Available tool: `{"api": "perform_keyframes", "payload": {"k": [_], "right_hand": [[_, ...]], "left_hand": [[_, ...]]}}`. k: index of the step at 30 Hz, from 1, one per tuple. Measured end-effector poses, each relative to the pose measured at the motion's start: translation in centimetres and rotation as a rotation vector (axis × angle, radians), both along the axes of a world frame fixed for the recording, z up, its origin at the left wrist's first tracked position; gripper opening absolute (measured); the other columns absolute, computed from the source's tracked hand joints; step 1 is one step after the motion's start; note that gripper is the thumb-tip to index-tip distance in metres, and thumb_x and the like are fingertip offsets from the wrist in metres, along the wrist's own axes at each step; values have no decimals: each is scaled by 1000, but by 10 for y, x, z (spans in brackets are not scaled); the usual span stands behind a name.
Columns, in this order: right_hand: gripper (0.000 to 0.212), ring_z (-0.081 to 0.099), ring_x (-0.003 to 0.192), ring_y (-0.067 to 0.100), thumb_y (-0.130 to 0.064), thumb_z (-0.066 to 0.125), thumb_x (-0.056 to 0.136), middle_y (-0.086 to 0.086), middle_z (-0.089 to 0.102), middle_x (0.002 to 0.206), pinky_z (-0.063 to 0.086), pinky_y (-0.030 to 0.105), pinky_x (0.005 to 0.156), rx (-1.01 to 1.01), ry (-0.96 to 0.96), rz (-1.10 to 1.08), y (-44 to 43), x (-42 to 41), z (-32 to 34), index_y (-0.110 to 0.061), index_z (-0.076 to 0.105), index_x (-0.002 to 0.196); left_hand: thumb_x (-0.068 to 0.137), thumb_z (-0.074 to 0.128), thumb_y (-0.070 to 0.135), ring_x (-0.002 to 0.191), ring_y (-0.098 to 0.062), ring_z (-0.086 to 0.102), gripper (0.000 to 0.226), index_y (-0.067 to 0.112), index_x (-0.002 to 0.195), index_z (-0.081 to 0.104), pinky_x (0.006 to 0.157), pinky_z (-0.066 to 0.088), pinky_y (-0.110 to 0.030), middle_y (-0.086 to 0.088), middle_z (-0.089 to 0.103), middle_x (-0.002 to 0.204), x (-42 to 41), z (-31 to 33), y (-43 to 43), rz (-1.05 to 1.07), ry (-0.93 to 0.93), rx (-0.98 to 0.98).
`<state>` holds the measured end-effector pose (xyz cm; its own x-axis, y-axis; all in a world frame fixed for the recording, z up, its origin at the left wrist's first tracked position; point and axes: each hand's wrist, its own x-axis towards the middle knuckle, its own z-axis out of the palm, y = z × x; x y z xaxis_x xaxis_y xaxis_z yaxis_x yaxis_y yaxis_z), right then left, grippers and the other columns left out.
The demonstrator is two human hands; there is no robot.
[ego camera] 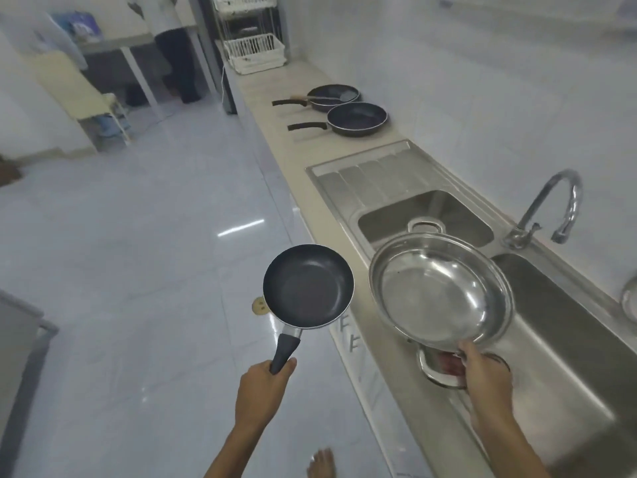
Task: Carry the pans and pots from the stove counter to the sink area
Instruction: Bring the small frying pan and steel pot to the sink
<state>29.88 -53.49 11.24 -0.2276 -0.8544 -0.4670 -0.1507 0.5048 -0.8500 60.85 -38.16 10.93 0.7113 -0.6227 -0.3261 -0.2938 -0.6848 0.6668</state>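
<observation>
My left hand (263, 388) grips the dark handle of a small black frying pan (308, 286), held level over the floor just left of the counter edge. My right hand (482, 374) holds the near rim of a wide steel pot (437, 288) with loop handles, tilted over the steel double sink (568, 357). Two more black frying pans rest on the beige counter beyond the sink: a nearer pan (356, 119) and a farther pan (332, 96) with a ladle lying across it.
A curved steel faucet (551, 208) rises behind the sink, and a ribbed draining board (365, 170) lies at its far end. White wire baskets (255, 51) stand at the counter's far end. A person (175, 46) stands by a table in the background. My bare foot (320, 464) is on the tiled floor.
</observation>
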Motion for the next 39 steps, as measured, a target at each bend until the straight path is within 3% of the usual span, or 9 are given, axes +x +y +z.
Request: {"api": "perform_keyframes", "payload": {"k": [3,8,13,16,18,23,26,31,39], "right_hand": [[45,77,70,25,-54,64,71,2,80,67,59,45,72,32,16,-39,-56,41,-4,-13,82,73],[32,77,83,34,-52,68,71,7,82,75,59,59,89,32,-6,-122,-152,94,-16,-24,83,76],[40,79,66,21,-41,67,72,10,80,69,59,43,73,71,1,-183,-265,146,-25,-3,79,73],[40,75,84,34,-46,59,80,17,79,82,58,51,84,85,118,-216,-330,165,-21,-10,76,75],[39,68,83,35,-50,53,79,20,76,91,55,45,78,97,184,-238,-371,177,-18,-16,72,71],[54,76,73,30,-46,49,88,11,79,67,59,47,79,120,248,-230,-463,194,-26,-6,80,71],[51,75,55,12,-45,53,90,1,76,56,56,32,62,139,246,-271,-493,204,-33,-8,81,68],[40,74,55,21,-32,60,94,6,75,55,54,28,54,137,218,-396,-527,234,-41,-3,78,75],[44,76,62,23,-39,63,95,17,79,69,56,27,53,176,231,-564,-551,276,-42,-1,80,81]], "left_hand": [[87,67,46,44,-11,37,54,17,55,35,50,30,-29,4,41,47,52,0,-69,-75,13,4],[86,65,45,48,-14,42,50,15,56,39,50,32,-30,2,44,50,119,-4,-196,-188,-10,24],[84,66,48,48,-14,39,50,17,54,40,54,32,-31,5,40,46,183,-22,-324,-272,18,58],[84,65,47,48,-15,42,51,17,55,38,53,34,-31,4,42,48,226,-29,-388,-347,-10,130],[85,66,47,46,-13,41,51,17,55,37,50,33,-31,2,41,47,257,-28,-434,-430,-50,167],[85,64,50,46,-12,45,51,19,52,42,47,32,-29,4,45,46,320,-34,-534,-617,-116,243],[87,66,49,44,-11,50,50,22,50,47,46,34,-23,5,48,42,349,-39,-586,-685,-123,254],[87,63,49,50,-10,54,46,19,54,53,47,38,-25,4,56,48,388,-48,-671,-840,-156,251],[86,64,50,50,-10,55,46,13,60,60,50,40,-25,-2,59,50,431,-62,-762,-1040,-126,260]]}}
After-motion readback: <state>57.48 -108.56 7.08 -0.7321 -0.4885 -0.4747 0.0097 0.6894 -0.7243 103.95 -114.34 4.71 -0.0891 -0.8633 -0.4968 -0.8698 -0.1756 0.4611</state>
